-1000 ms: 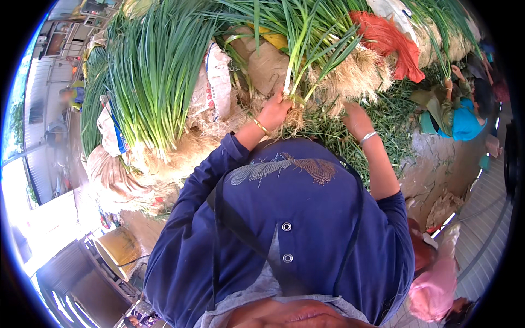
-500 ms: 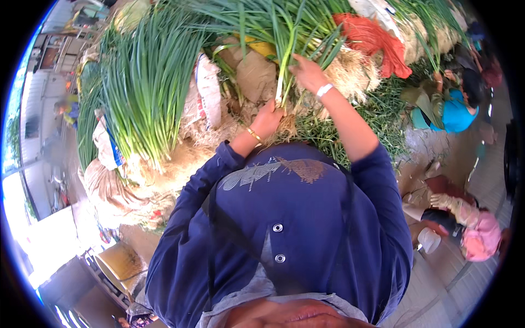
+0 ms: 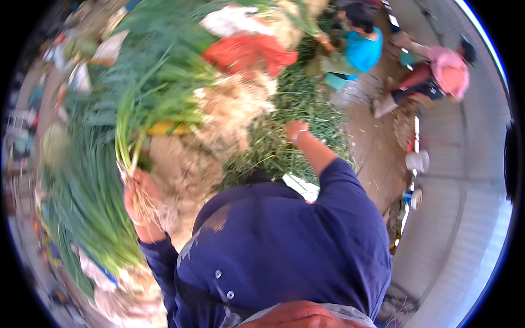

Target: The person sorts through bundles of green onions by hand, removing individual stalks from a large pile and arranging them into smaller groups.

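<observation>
Where the navy jacket [image 3: 290, 246] filled the foreground: two round snaps [image 3: 219, 273] were seen, set close together down its front.
Left hand [image 3: 141, 191]: held out to the side, and yes, closed around the green onions [image 3: 129, 139], which were gripped low on their stems!
Stalks and roots [image 3: 146, 210]: only a few stems were held there, green tops pointed away from the body, pale threads left dangling over the palm.
Right hand [image 3: 294, 127]: stretched forward, well apart from the left; whether its fingers were curled or spread could not be told, so blurred were they.
Bracelet [image 3: 298, 134]: worn at the right wrist, silvery and bright.
Loose leaves [image 3: 279, 158]: strewn thickly beneath and around the right hand; whether any were touched could not be made out.
Brown sacking [image 3: 175, 161]: laid between the two hands, a yellow piece [image 3: 168, 128] tucked at its far edge.
Onion heap [image 3: 93, 202]: piled all along the left, long tops smeared by blur.
Red cloth [image 3: 246, 52]: draped beyond a pale root mass [image 3: 235, 104], a white sack [image 3: 232, 21] spread just past it.
Co-worker in turquoise [image 3: 363, 49]: spotted low beside the greenery.
Person in pink [image 3: 448, 71]: glimpsed farther right, near the grey ribbed panels [image 3: 470, 218].
</observation>
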Action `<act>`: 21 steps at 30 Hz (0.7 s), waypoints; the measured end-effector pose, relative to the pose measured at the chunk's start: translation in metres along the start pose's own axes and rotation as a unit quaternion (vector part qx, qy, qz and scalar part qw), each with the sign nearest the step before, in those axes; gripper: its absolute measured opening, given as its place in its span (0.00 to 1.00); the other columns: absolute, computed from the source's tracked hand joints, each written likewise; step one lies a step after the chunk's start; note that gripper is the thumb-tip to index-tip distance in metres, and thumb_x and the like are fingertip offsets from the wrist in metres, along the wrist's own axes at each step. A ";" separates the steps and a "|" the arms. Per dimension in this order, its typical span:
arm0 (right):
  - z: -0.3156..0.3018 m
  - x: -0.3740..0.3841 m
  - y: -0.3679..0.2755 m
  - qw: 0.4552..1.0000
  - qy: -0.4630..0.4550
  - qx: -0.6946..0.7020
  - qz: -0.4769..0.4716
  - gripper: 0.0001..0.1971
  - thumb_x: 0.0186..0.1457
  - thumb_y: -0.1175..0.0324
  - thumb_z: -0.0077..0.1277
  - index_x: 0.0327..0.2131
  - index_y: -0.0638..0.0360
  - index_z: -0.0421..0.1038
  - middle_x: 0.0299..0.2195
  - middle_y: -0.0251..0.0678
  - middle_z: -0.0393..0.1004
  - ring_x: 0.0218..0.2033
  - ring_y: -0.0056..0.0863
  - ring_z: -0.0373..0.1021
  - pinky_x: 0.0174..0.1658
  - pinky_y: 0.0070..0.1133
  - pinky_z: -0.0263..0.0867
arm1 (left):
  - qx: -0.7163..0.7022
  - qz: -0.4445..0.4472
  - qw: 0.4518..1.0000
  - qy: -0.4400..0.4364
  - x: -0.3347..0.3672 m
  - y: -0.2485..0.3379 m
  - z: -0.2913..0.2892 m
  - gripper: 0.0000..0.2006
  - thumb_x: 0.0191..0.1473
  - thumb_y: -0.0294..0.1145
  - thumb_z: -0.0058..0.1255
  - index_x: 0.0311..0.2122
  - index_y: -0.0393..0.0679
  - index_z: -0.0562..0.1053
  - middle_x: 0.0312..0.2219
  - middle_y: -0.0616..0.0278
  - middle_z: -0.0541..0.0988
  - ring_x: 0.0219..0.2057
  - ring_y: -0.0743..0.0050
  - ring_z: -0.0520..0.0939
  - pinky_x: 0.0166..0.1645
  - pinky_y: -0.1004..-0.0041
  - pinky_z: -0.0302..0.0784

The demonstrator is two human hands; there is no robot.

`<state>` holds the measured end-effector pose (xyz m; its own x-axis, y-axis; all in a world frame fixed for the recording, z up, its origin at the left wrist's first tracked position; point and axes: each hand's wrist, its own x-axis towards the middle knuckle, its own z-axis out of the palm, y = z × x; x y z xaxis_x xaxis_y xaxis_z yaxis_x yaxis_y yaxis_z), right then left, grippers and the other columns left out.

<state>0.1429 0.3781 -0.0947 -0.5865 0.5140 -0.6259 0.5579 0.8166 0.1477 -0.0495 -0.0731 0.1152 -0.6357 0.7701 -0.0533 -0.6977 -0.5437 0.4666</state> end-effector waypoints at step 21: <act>-0.082 -0.097 -0.246 0.744 0.216 0.323 -0.544 0.22 0.54 0.48 0.46 0.34 0.62 0.68 0.23 0.34 0.67 0.27 0.29 0.66 0.32 0.22 0.64 | 0.003 -0.087 0.952 0.293 0.009 -0.108 -0.085 0.13 0.56 0.30 0.45 0.45 0.37 0.69 0.38 0.55 0.76 0.37 0.66 0.79 0.37 0.71 0.77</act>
<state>0.0146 0.1485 -0.0077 -0.9531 -0.2093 0.2184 -0.3011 0.5861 -0.7522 -0.0080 -0.0354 -0.0111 -0.5861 0.5287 -0.6140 -0.8091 -0.4214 0.4095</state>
